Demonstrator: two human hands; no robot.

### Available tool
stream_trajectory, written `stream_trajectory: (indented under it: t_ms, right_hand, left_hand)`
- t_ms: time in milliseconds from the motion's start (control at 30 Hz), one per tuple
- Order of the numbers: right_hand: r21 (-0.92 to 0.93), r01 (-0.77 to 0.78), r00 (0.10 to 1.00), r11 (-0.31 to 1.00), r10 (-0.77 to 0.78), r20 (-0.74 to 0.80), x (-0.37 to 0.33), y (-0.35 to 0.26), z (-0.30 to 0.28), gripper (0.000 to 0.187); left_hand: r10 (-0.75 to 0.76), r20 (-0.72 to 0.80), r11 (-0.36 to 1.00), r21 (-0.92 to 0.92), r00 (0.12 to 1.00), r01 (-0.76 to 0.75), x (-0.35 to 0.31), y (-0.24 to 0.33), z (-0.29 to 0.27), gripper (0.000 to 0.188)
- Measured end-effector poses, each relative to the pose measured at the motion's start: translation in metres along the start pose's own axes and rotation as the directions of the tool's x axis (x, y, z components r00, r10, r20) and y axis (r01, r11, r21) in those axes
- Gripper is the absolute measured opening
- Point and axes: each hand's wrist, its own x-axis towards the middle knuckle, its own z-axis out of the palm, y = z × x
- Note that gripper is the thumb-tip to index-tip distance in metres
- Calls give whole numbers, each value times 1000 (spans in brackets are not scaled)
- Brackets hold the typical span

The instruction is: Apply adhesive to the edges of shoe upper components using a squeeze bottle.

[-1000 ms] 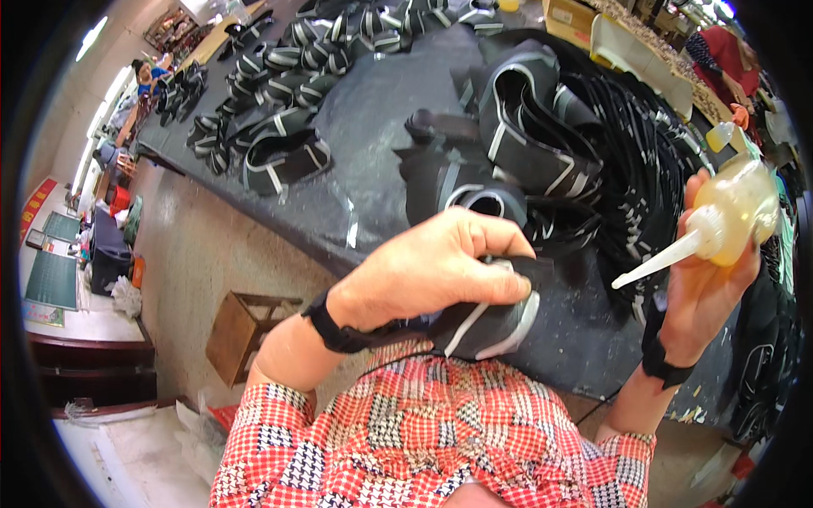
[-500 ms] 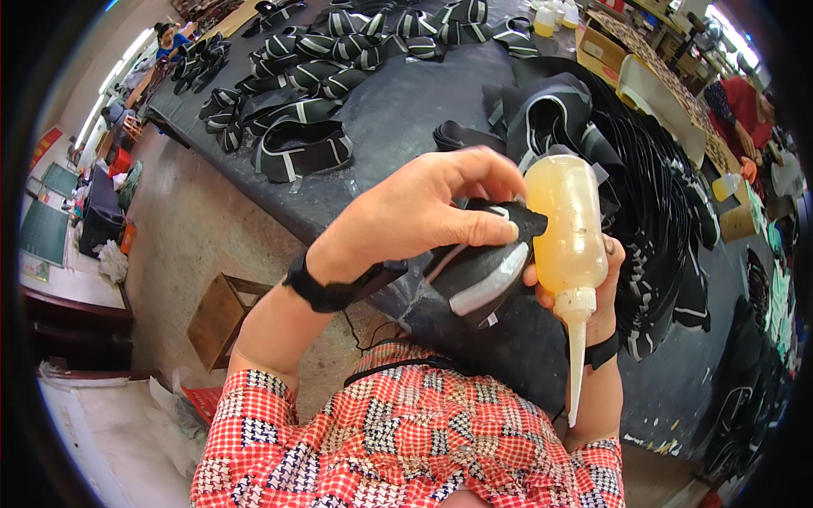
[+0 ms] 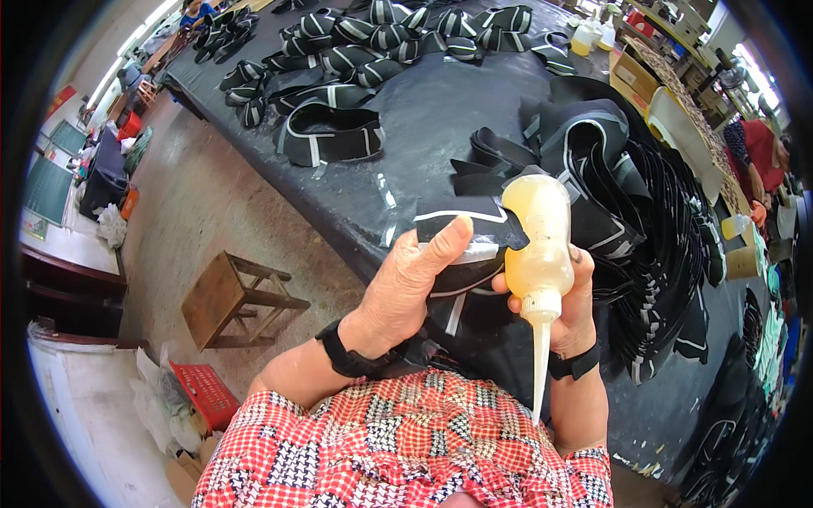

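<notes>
My left hand (image 3: pixel 398 292) grips a black fabric piece (image 3: pixel 467 213) that looks like a shoe upper with pale strips along its edges. The thumb lies on top of it; the fingers underneath are hidden. In my right hand (image 3: pixel 577 309) is a squeeze bottle (image 3: pixel 539 233) of yellowish liquid, its long narrow nozzle pointing down toward me. The piece's right end meets the bottle's side, and whether my right fingers also touch it is hidden. Just beyond my left hand, a looped black piece (image 3: pixel 339 146) with pale strips stands on the dark table (image 3: pixel 432 110).
Several looped black pieces (image 3: pixel 351 59) crowd the far table. A long stack of black pieces (image 3: pixel 669 245) lies at the right. A wooden stool (image 3: pixel 212 300) and a red basket (image 3: pixel 203 396) stand on the floor at the left. Another person (image 3: pixel 754 157) is at the far right.
My left hand has moved down and left, its raised fingers now under the piece with the thumb on top. The piece has turned and lies flatter. The bottle has shifted slightly left and down.
</notes>
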Motion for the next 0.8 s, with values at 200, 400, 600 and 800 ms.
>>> stream_trajectory:
  t_ms: [200, 400, 600, 800]
  right_hand:
    - [-225, 270, 953, 936, -294, -79, -25, -19, 6, 70]
    - [-589, 697, 543, 409, -838, 61, -40, -54, 37, 59]
    - [-788, 584, 406, 194, -911, 77, -34, -56, 42, 53]
    - [-863, 487, 395, 139, -915, 76, -28, -53, 39, 55]
  left_hand:
    - [-9, 8, 999, 51, 1000, 9, 5, 7, -20, 31]
    - [-65, 55, 993, 104, 996, 59, 11, 2, -21, 28]
    - [-92, 74, 990, 110, 993, 84, 17, 0, -15, 25]
    - [-113, 105, 987, 123, 988, 99, 25, 0, -16, 27]
